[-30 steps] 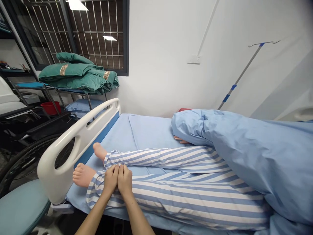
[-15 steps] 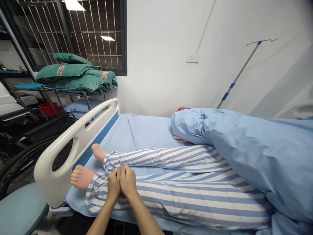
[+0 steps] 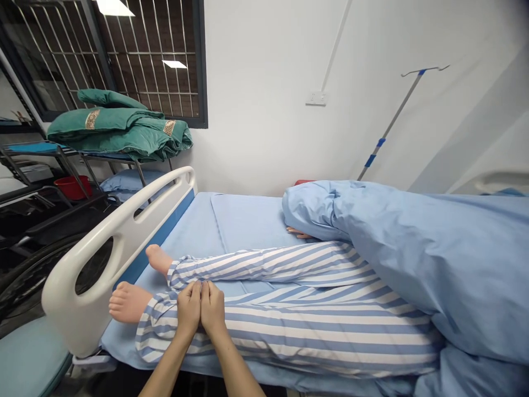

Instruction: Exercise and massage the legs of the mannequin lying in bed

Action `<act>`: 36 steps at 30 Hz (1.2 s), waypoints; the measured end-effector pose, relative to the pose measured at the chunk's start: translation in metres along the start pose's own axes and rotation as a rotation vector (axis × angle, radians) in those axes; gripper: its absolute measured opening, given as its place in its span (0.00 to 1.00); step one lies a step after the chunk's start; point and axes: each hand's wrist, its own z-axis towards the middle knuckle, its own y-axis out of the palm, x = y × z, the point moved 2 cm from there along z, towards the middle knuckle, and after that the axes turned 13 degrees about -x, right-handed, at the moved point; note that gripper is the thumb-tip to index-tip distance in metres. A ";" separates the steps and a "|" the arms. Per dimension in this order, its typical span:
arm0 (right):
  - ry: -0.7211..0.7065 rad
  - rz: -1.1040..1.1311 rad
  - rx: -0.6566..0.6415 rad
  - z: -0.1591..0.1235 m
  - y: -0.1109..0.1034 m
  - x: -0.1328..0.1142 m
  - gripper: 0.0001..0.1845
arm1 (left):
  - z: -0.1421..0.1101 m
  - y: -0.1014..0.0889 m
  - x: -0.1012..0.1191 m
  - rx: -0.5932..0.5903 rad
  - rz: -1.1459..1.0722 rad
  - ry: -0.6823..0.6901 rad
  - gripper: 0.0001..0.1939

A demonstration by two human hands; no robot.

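The left hand (image 3: 188, 310) and right hand (image 3: 212, 309) now lie flatter, side by side on the striped trouser leg (image 3: 330, 331)

And there we have it at the bedside: the left hand (image 3: 189, 309) and the right hand (image 3: 212, 309) lie side by side, fingers together, on the lower leg of a manikin (image 3: 128, 302) in striped pyjama trousers (image 3: 314, 331)! A blue duvet (image 3: 413, 259) covers the upper body, a white bed rail (image 3: 119, 237) runs just beside the bare feet, and green quilts (image 3: 119, 124) are piled on a rack beyond.
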 end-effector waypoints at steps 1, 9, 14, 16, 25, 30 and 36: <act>0.006 0.030 0.006 0.001 -0.001 0.002 0.21 | -0.001 0.002 0.002 -0.001 -0.040 0.008 0.17; 0.030 0.121 0.027 -0.001 0.000 0.008 0.19 | -0.006 0.010 -0.007 0.012 0.065 0.009 0.17; 0.026 0.038 -0.035 -0.002 -0.011 -0.001 0.19 | -0.007 0.010 -0.006 0.015 0.099 0.015 0.18; -0.005 -0.023 -0.069 -0.004 -0.017 -0.003 0.19 | -0.008 0.011 -0.005 0.005 0.108 0.029 0.18; 0.009 0.030 -0.016 -0.006 -0.019 0.012 0.19 | -0.007 0.019 0.001 -0.035 0.136 0.041 0.18; 0.027 0.260 0.077 -0.005 -0.030 0.016 0.19 | -0.010 0.037 0.022 -0.107 0.044 0.067 0.17; 0.028 0.178 0.062 -0.007 -0.027 0.015 0.17 | -0.012 0.037 0.006 -0.080 0.001 0.040 0.18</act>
